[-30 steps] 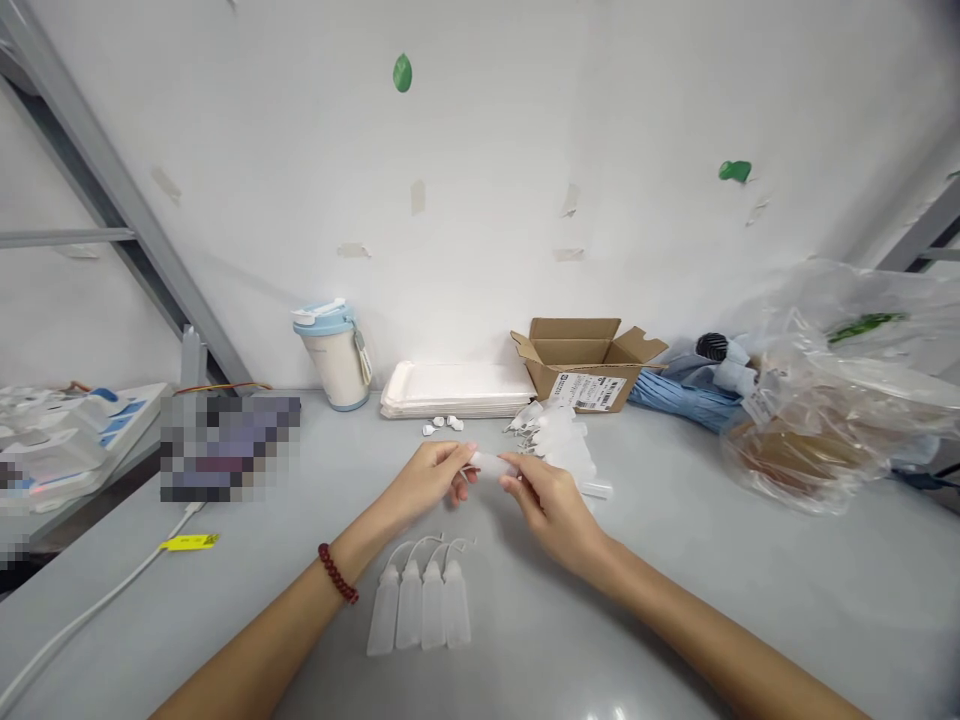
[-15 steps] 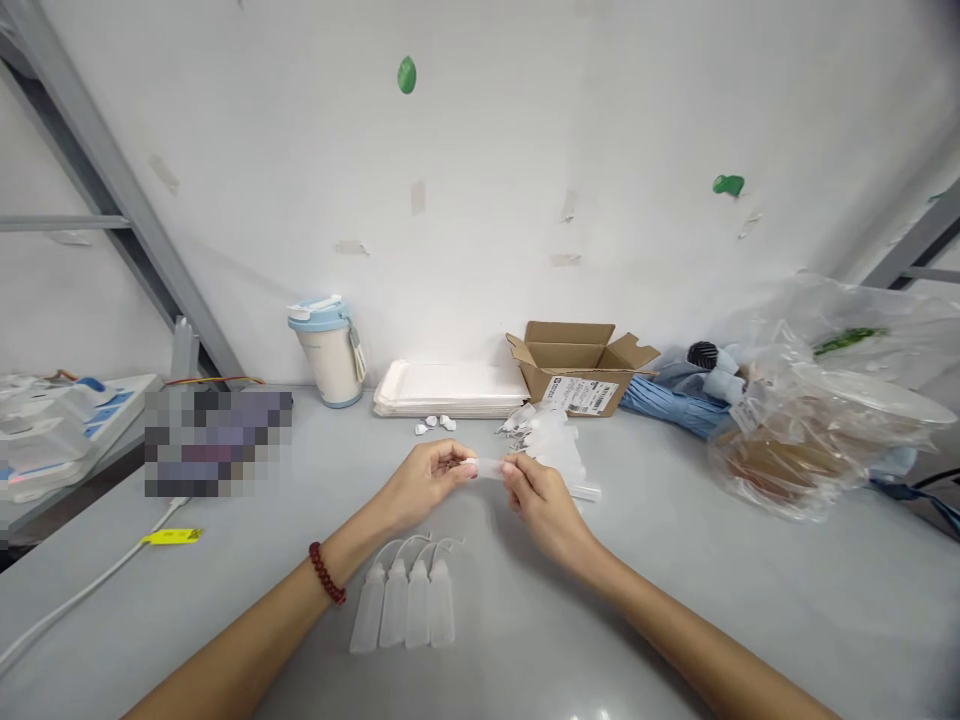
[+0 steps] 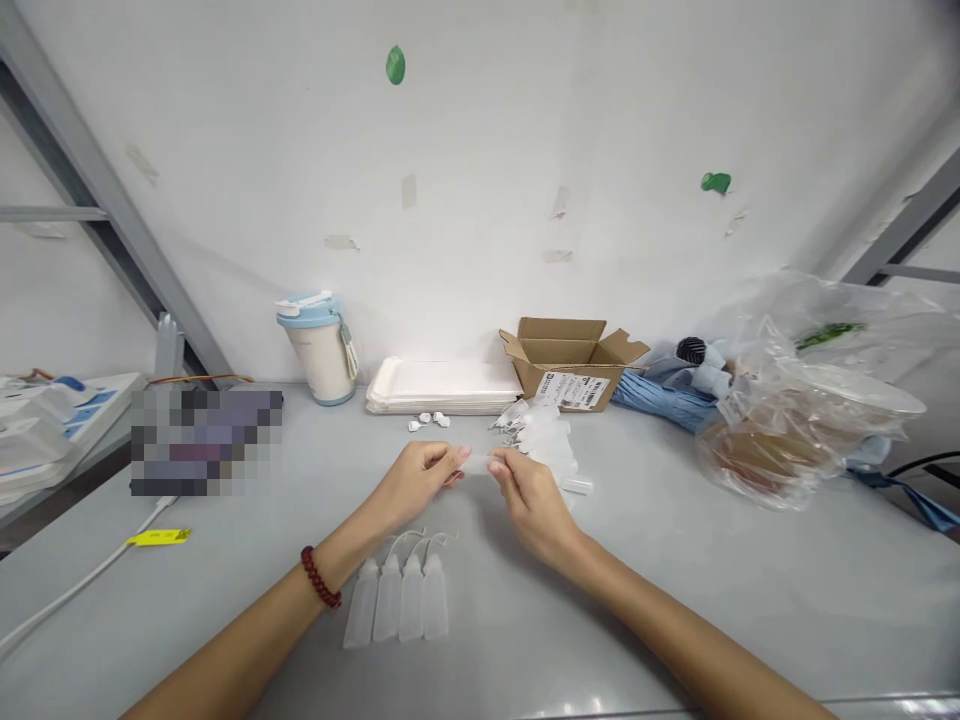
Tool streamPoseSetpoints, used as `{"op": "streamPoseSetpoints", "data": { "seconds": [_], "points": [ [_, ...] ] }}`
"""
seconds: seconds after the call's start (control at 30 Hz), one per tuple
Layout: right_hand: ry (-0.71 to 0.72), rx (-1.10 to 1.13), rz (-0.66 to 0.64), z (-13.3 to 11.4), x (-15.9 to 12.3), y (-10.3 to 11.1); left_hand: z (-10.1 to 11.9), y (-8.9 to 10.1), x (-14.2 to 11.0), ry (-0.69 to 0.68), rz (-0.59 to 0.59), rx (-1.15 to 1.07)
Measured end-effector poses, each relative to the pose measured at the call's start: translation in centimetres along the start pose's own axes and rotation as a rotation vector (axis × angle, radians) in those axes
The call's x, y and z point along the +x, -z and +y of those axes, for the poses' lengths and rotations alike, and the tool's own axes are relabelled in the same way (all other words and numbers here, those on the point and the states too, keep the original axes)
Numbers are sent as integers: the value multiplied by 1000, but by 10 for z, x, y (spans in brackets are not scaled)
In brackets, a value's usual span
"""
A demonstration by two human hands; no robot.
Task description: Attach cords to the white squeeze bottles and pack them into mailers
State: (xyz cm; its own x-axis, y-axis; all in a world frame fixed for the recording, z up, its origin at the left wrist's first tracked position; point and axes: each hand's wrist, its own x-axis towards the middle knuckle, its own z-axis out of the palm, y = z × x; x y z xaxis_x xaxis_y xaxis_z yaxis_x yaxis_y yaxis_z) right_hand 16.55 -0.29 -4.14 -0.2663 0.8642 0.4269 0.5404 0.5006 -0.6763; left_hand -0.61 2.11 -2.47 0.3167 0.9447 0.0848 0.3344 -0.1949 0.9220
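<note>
Between my hands is a small translucent plastic bottle (image 3: 478, 464), lying roughly sideways above the table. My left hand (image 3: 426, 478) is closed, with thumb and fingers pinching its left end; the tip there is hidden by the fingers. At the other end, my right hand (image 3: 531, 494) grips the bottle between thumb and forefinger. Below my left hand, several flat translucent bottles with thin curved tubes (image 3: 400, 598) lie side by side. A pile of similar bottles (image 3: 546, 440) lies just beyond my right hand. Small white caps (image 3: 441, 420) are grouped behind my left hand.
Along the wall stand a cream tumbler with blue lid (image 3: 321, 352), a stack of white envelopes (image 3: 450, 382) and an open cardboard box (image 3: 564, 372). To the right are a blue umbrella (image 3: 664, 400) and a plastic-wrapped spool (image 3: 795, 440). A white cable (image 3: 97, 580) crosses the left.
My left thumb has shifted over the bottle's left end, where a white tip showed before. The whole view has moved slightly; the bottles on the table lie as they did.
</note>
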Motion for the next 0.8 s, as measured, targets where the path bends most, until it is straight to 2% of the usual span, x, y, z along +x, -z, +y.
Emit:
{"op": "streamPoseSetpoints", "data": {
  "seconds": [0.17, 0.3, 0.43, 0.63, 0.7, 0.8],
  "points": [
    [-152, 123, -14, -1, 0, -2, 0, -2, -2, -20, 86, 124],
    [-264, 244, -29, -2, 0, -3, 1, -1, -2, -74, 104, 94],
    [-215, 212, -23, -1, 2, 1, 1, 1, 1, -30, 58, -2],
    [-66, 102, 22, 0, 2, 4, -5, 0, 4, 99, -85, -139],
    [-103, 134, 22, -1, 2, 4, -7, -1, 4, 164, -101, -218],
    [-263, 278, -13, -2, 4, 2, -11, -2, 5, 185, -71, -238]
  ]
}}
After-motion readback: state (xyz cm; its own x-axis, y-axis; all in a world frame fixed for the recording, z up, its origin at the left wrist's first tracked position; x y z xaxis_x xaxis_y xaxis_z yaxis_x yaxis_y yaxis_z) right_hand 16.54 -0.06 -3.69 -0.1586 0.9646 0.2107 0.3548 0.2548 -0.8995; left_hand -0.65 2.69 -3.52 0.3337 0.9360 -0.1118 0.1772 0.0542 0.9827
